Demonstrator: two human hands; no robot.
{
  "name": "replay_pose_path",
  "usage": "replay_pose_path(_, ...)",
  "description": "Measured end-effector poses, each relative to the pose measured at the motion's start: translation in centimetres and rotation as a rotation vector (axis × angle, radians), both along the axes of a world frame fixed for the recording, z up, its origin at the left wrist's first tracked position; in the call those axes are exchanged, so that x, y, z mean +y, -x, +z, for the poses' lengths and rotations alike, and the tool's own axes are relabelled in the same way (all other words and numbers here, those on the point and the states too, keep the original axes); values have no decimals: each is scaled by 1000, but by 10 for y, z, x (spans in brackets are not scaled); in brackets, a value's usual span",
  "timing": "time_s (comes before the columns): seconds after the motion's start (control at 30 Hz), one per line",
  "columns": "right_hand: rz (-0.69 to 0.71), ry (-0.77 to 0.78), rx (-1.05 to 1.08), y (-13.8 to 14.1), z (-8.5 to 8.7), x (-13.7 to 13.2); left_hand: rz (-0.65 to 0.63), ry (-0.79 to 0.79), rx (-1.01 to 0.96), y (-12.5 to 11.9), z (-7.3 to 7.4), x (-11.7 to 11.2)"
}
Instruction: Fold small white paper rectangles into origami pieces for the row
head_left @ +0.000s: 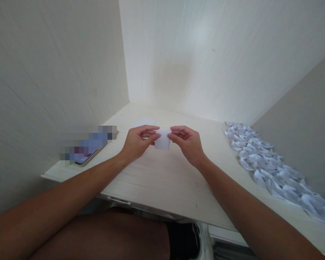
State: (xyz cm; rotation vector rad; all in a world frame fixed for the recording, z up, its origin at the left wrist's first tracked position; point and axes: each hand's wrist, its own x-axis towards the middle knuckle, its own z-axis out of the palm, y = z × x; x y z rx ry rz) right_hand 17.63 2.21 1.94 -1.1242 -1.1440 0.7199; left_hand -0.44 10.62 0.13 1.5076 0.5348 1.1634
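Between my two hands, a small white piece of paper (pixel 162 141) is held up above the middle of the table. My left hand (pixel 139 141) pinches its left edge between thumb and fingers. On the opposite edge, the thumb and fingers of my right hand (pixel 187 141) are closed in the same way. The paper looks roughly rectangular, its near side hanging downward. Just behind my left hand, more white paper (pixel 144 122) lies flat on the table, partly covered by that hand.
Many folded white paper pieces (pixel 262 159) lie in a long band along the table's right side. A phone (pixel 93 150), partly pixelated, leans near the left wall. Walls close in the pale wooden table (pixel 162 180) at left, back and right. My leg is below its front edge.
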Motion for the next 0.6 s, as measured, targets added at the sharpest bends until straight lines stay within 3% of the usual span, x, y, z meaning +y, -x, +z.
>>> replay_pose_path(0.6, -2, 10, 25, -1, -2, 1, 18, 2, -21, -1, 2, -1)
